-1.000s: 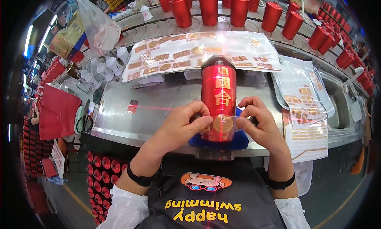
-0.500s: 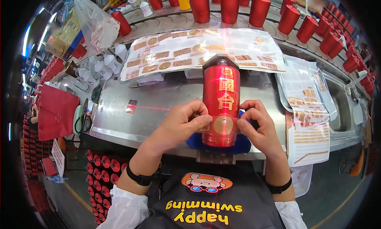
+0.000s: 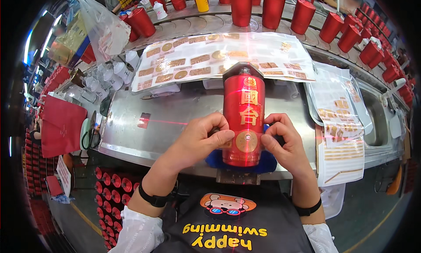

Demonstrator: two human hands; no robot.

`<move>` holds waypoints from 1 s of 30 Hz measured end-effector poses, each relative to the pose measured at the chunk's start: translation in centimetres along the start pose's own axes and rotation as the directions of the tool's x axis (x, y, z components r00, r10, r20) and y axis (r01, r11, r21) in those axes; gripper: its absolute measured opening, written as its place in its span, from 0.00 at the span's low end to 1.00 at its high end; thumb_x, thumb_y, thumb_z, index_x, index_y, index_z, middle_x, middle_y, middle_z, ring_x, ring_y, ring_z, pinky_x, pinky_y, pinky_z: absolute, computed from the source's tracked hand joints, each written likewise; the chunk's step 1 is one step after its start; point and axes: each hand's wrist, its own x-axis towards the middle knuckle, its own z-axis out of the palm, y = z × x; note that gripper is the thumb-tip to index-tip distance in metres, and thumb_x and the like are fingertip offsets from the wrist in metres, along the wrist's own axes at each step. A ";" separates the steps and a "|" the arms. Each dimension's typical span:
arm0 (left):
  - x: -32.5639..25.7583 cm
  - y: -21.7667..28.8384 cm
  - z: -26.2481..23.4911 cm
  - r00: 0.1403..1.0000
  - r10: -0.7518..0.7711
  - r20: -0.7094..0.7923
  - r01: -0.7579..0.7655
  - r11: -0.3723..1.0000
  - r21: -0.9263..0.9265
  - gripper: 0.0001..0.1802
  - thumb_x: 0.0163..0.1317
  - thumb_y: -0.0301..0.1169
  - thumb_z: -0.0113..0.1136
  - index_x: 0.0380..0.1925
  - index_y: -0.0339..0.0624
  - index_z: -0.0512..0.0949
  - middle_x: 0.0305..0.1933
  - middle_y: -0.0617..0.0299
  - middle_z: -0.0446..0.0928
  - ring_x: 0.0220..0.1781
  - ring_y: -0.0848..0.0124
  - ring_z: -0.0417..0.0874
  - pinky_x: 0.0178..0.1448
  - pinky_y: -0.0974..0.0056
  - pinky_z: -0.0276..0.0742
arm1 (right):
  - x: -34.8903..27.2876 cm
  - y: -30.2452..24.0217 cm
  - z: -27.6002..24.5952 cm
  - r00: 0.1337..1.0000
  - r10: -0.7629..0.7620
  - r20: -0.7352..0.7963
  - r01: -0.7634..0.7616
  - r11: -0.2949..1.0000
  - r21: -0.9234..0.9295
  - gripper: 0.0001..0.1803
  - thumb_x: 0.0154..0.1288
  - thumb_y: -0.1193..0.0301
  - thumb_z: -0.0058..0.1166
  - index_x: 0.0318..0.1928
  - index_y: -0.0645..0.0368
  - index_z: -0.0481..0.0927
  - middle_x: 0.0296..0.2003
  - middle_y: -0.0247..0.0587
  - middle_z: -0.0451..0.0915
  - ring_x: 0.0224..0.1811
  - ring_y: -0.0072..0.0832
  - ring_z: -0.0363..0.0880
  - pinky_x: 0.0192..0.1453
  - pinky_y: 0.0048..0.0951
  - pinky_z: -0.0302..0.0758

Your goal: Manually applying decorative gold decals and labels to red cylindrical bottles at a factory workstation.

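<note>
Near the front edge of the steel bench (image 3: 144,143) we see a red cylindrical bottle (image 3: 244,117) lying on a blue cradle (image 3: 263,165), its base toward us. Our left hand (image 3: 197,141) and right hand (image 3: 283,143) flank it, thumbs and fingertips pressed together on a round gold label (image 3: 246,141) low on its side. Beyond it lie clear sheets of gold labels (image 3: 210,60); another sheet (image 3: 340,125) lies to the right. Far off, red canisters (image 3: 272,9) stand in a curved row.

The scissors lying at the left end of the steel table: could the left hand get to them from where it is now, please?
Probably yes. The left hand presses the red bottle, and only bare steel table lies between it and the scissors; it would have to let go first.
</note>
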 end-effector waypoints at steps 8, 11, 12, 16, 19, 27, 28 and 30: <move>0.2 0.0 -0.2 1.000 -0.005 -0.001 0.005 1.000 0.015 0.08 0.67 0.31 0.59 0.33 0.38 0.72 0.32 0.67 0.76 0.35 0.81 0.77 0.41 0.72 0.77 | 0.2 0.3 0.0 1.000 -0.022 -0.001 0.022 1.000 0.002 0.09 0.63 0.70 0.60 0.32 0.63 0.76 0.46 0.43 0.69 0.51 0.30 0.69 0.55 0.28 0.66; 0.2 0.2 -0.2 1.000 0.004 0.007 -0.004 1.000 0.019 0.08 0.67 0.31 0.59 0.33 0.38 0.73 0.31 0.67 0.76 0.35 0.81 0.77 0.41 0.72 0.76 | 0.2 0.2 0.0 1.000 -0.018 -0.005 0.018 1.000 -0.004 0.09 0.63 0.70 0.60 0.32 0.62 0.76 0.46 0.43 0.70 0.51 0.30 0.69 0.55 0.28 0.66; 0.2 0.3 -0.2 1.000 0.007 0.011 -0.007 1.000 0.022 0.08 0.67 0.31 0.59 0.33 0.38 0.73 0.31 0.67 0.76 0.35 0.81 0.77 0.40 0.72 0.76 | 0.2 0.3 0.0 1.000 -0.018 -0.003 0.018 1.000 -0.007 0.09 0.63 0.70 0.60 0.32 0.62 0.76 0.46 0.43 0.70 0.51 0.31 0.69 0.55 0.28 0.66; 0.1 0.1 -0.2 0.999 0.035 0.020 -0.036 0.998 0.042 0.08 0.66 0.31 0.59 0.33 0.38 0.73 0.31 0.68 0.76 0.35 0.82 0.76 0.39 0.73 0.75 | 0.1 0.3 0.0 1.000 -0.017 0.000 0.017 1.000 -0.026 0.09 0.63 0.70 0.60 0.32 0.62 0.76 0.46 0.44 0.70 0.51 0.31 0.70 0.55 0.29 0.66; 0.0 0.2 -0.1 0.999 0.032 0.017 -0.033 0.999 0.044 0.09 0.66 0.31 0.60 0.33 0.39 0.73 0.31 0.68 0.75 0.34 0.82 0.75 0.37 0.74 0.73 | 0.0 0.3 -0.1 1.000 -0.030 0.000 0.030 0.999 -0.036 0.09 0.63 0.70 0.60 0.32 0.62 0.76 0.46 0.44 0.70 0.51 0.32 0.70 0.55 0.29 0.66; 0.4 -0.2 -0.1 0.998 0.065 -0.006 -0.065 0.995 0.072 0.10 0.65 0.31 0.60 0.31 0.37 0.73 0.27 0.65 0.78 0.32 0.81 0.78 0.35 0.71 0.75 | 0.1 0.4 -0.1 1.000 -0.011 0.007 0.012 1.000 -0.026 0.10 0.63 0.69 0.60 0.32 0.62 0.76 0.47 0.43 0.69 0.50 0.30 0.70 0.55 0.28 0.67; 0.3 -0.1 -0.2 0.998 0.059 -0.007 -0.058 0.996 0.069 0.10 0.65 0.31 0.60 0.31 0.37 0.73 0.27 0.65 0.78 0.32 0.81 0.78 0.35 0.71 0.75 | 0.2 0.3 -0.2 1.000 -0.016 0.011 0.017 1.000 -0.020 0.10 0.64 0.69 0.60 0.32 0.62 0.76 0.47 0.43 0.69 0.50 0.30 0.70 0.55 0.28 0.67; 0.3 -0.1 -0.3 1.000 0.028 0.004 -0.029 0.998 0.059 0.10 0.66 0.32 0.60 0.32 0.37 0.72 0.30 0.66 0.75 0.34 0.81 0.77 0.39 0.72 0.77 | 0.2 0.1 -0.2 1.000 -0.009 0.017 0.009 1.000 -0.015 0.10 0.64 0.68 0.60 0.32 0.62 0.76 0.47 0.43 0.69 0.50 0.30 0.70 0.55 0.28 0.67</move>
